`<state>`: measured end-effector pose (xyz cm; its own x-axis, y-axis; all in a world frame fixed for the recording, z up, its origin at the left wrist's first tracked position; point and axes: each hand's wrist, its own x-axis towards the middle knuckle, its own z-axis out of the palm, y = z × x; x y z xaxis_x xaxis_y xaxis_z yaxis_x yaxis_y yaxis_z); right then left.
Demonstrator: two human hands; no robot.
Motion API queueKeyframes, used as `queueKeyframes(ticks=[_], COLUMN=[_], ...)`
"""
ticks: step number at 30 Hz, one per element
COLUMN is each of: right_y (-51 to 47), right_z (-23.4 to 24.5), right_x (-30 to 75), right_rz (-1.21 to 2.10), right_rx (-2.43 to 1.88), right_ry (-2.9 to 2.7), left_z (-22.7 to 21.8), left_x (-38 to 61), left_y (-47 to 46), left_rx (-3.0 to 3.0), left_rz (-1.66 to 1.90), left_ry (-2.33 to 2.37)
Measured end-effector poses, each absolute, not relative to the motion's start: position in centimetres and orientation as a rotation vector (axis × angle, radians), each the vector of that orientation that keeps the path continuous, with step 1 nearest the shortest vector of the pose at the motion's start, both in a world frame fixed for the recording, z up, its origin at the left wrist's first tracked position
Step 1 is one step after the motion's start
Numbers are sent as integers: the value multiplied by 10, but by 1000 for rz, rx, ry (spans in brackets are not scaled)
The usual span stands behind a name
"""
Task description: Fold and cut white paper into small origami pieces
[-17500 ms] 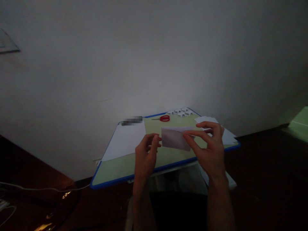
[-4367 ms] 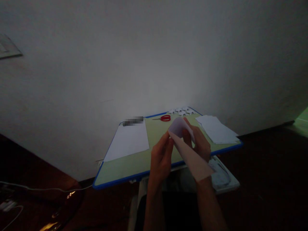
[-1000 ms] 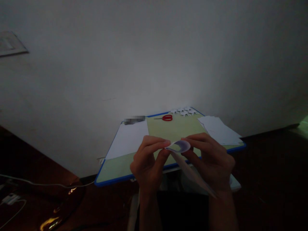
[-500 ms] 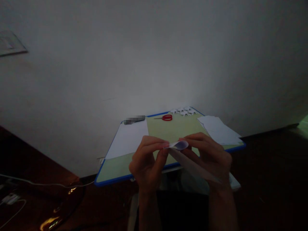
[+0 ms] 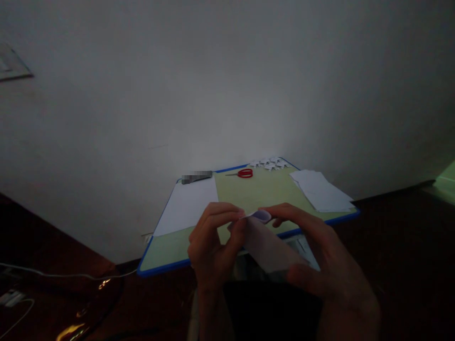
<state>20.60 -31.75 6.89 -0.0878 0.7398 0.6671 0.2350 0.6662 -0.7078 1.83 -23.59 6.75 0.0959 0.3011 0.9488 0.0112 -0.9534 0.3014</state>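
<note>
A folded piece of white paper is held up over the front edge of the table, its top curled into a small loop. My left hand pinches its upper left end between thumb and fingers. My right hand spans the paper: the fingertips touch the looped top while the thumb, well apart from them, lies against the lower end. Beyond the hands, red-handled scissors lie with their blades pointing left.
The pale green table has a blue rim and meets the wall. On it are a large white sheet with a dark, pixelated object, several small cut or folded paper pieces, and stacked paper at right. A cable runs at left.
My right hand has shifted right and opened wider, its thumb moving down to the paper's lower end. More of the paper's flat face shows. My left hand keeps its pinch.
</note>
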Motion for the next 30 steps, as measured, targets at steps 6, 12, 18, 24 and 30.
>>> queueKeyframes(ticks=[6,12,18,24,30], right_y=[-318,-313,-311,-310,-309], right_z=[74,72,70,71,66], right_x=[194,193,194,192,192], right_rz=[269,119,48,-17,-107], right_rx=[-1042,-1000,-821,-754,-787], right_ry=[-1502,-1469,-1453,-1446,-1428], left_z=[66,66,71,71,71], left_x=[19,23,29,34,38], left_y=[-241,-242,-246,-247,-247], left_rx=[2107,2001,1883,1839,1834], left_rz=[1788,1676,1678,1757,1785], left_ry=[265,126,30,46,93])
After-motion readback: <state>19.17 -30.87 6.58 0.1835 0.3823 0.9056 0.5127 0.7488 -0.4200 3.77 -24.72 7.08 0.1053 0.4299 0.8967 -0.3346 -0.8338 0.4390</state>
